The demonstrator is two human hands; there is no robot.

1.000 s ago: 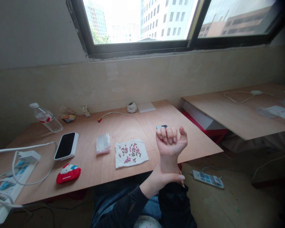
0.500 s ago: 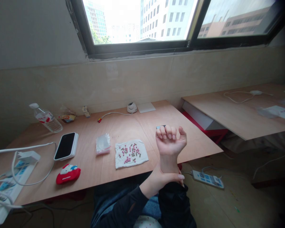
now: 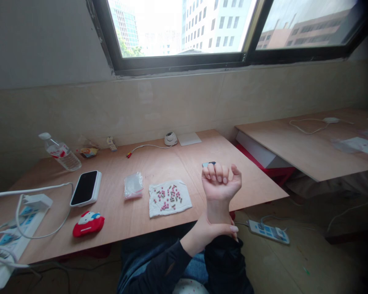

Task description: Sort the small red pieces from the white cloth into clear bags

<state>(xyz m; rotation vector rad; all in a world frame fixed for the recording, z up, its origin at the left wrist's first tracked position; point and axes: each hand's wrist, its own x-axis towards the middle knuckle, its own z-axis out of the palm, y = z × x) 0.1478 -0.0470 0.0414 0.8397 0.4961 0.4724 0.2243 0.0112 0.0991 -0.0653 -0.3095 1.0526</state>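
— Hands first: what are they doing?

— Right hand (image 3: 221, 184) is raised above the near edge of the tabletop (image 3: 159, 161), palm toward the camera. Its fingers (image 3: 216, 172) are curled loosely into the palm and pinch nothing. Left hand (image 3: 206, 233) is wrapped around the right wrist (image 3: 216, 210) just below, fingers closed on it.

— And the small pieces?

— Pink and grey pieces (image 3: 168, 195) lie scattered on a white cloth (image 3: 186, 203), left of the curled fingers and lower, well apart from them. A small plastic bag (image 3: 133, 184) lies further left, just beside the cloth. A small dark object (image 3: 209, 163) sits on the tabletop just beyond the fingertips; I cannot tell what it is.

— Which step would you call this?

— A pause, I judge: one hand holds the other's wrist, and neither touches pieces, cloth or bag.

— What would a reach to the pieces call for?

— The left fingers would have to let go of the wrist, the right fingers uncurl, and the hand travel left and down to the cloth. The pieces are tiny, so a fine fingertip pinch seems needed, one piece at a time.
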